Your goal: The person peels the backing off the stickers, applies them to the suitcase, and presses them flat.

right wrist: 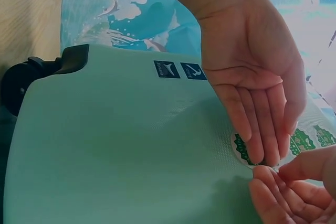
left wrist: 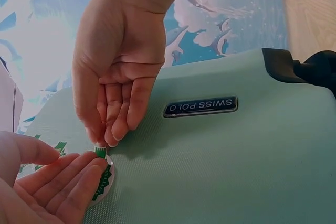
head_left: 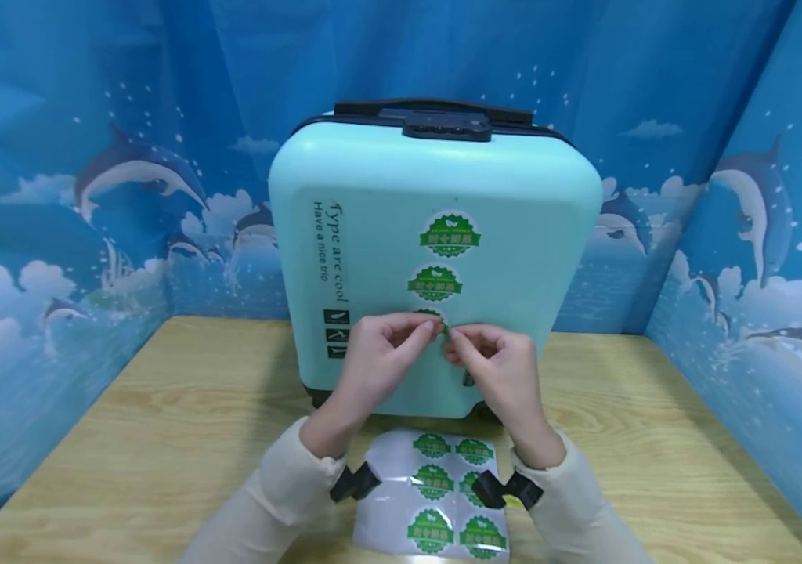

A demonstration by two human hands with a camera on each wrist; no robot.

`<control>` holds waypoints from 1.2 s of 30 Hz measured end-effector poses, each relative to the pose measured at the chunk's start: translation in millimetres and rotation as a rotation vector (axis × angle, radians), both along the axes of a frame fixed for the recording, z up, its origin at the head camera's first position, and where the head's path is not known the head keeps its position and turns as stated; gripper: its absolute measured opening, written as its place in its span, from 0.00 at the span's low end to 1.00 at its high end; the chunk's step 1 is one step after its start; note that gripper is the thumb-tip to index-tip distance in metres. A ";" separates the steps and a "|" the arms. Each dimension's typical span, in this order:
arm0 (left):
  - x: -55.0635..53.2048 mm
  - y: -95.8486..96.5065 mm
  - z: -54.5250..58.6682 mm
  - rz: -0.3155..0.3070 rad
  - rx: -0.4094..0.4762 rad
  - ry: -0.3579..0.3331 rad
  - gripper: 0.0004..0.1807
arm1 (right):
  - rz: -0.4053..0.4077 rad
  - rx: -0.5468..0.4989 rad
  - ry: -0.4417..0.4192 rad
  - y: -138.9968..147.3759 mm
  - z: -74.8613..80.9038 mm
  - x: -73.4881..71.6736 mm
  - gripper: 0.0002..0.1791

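A mint-green suitcase (head_left: 373,235) stands upright, with two round green-and-white stickers (head_left: 449,236) one above the other on its front. Below them is a third sticker (left wrist: 106,182), mostly hidden by fingers in the head view. My left hand (head_left: 387,352) holds this sticker at its left side, thumb and forefinger close together. From the right, my right hand (head_left: 503,364) pinches its edge; a small green flap shows at those fingertips in the left wrist view. The two hands' fingertips nearly meet over the suitcase front.
A sticker sheet (head_left: 394,509) with several green stickers lies on the wooden table (head_left: 182,439) before the suitcase. Dolphin-print curtains (head_left: 218,196) enclose the back and sides. A nameplate (left wrist: 200,107) and printed lettering (head_left: 326,243) mark the suitcase front.
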State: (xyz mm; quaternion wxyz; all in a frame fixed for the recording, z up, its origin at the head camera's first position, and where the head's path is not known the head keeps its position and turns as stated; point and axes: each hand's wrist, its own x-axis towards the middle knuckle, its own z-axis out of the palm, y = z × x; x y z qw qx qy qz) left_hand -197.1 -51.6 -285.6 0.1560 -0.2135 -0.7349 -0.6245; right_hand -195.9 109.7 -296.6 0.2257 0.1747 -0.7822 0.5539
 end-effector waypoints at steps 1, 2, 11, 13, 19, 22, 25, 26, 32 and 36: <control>-0.3 0.6 -0.1 -0.002 0.001 0.005 0.08 | 0.005 -0.003 0.002 0.3 -0.2 0.1 0.09; -0.2 1.2 0.0 -0.006 0.003 0.006 0.08 | 0.010 -0.005 0.004 0.7 -0.4 0.3 0.09; -0.3 7.1 -0.7 -0.024 0.024 0.005 0.08 | 0.025 -0.010 0.009 5.8 -0.7 1.7 0.09; -0.8 8.8 -0.8 -0.032 0.026 -0.006 0.08 | 0.026 -0.009 0.006 8.4 0.1 2.4 0.09; -2.0 13.5 -1.4 -0.049 0.021 -0.054 0.09 | 0.034 -0.023 0.009 16.4 2.0 5.2 0.09; -1.9 13.6 -2.3 -0.055 0.019 -0.069 0.09 | 0.047 -0.028 0.021 20.0 1.2 5.9 0.09; -1.4 10.7 -3.4 -0.069 0.016 -0.074 0.09 | 0.059 -0.021 0.033 23.9 -0.1 7.0 0.08; -0.6 8.7 -3.5 -0.071 0.015 -0.068 0.09 | 0.062 -0.014 0.036 25.5 -0.6 7.6 0.08; 8.7 -16.3 -7.9 -0.026 -0.063 0.001 0.09 | 0.030 0.080 0.118 43.1 -4.9 11.9 0.05; 16.8 -43.4 -14.3 0.035 -0.121 0.043 0.08 | 0.030 0.166 0.295 64.1 -13.0 10.5 0.06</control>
